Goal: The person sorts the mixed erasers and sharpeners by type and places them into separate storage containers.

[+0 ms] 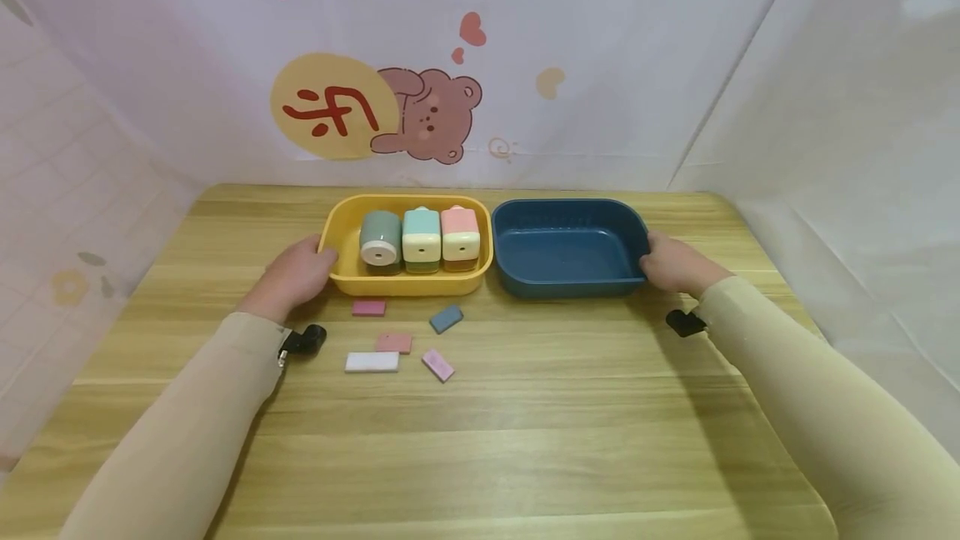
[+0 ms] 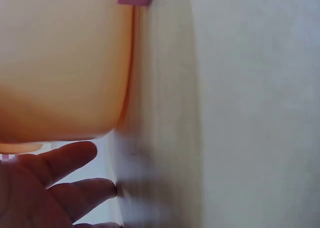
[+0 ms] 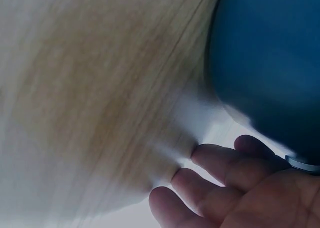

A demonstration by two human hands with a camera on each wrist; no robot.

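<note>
My left hand (image 1: 295,275) is at the left end of a yellow tray (image 1: 408,284), its thumb over the rim. In the left wrist view its fingers (image 2: 82,193) spread beside the tray's outer wall. Three pencil sharpeners stand in the yellow tray: a grey-green one (image 1: 381,232), a light blue one (image 1: 422,227) and a pink one (image 1: 459,227). My right hand (image 1: 675,263) pinches the right rim of a dark blue tray (image 1: 570,288), thumb on the inner side. The right wrist view shows its fingers (image 3: 220,163) under the rim, near the tabletop.
Several eraser-like blocks lie before the yellow tray: a dark pink one (image 1: 369,307), a blue one (image 1: 447,319), a light pink one (image 1: 394,343), a white one (image 1: 372,362) and a lilac one (image 1: 438,365). Behind the wooden table (image 1: 525,440) hangs a printed white curtain (image 1: 600,48).
</note>
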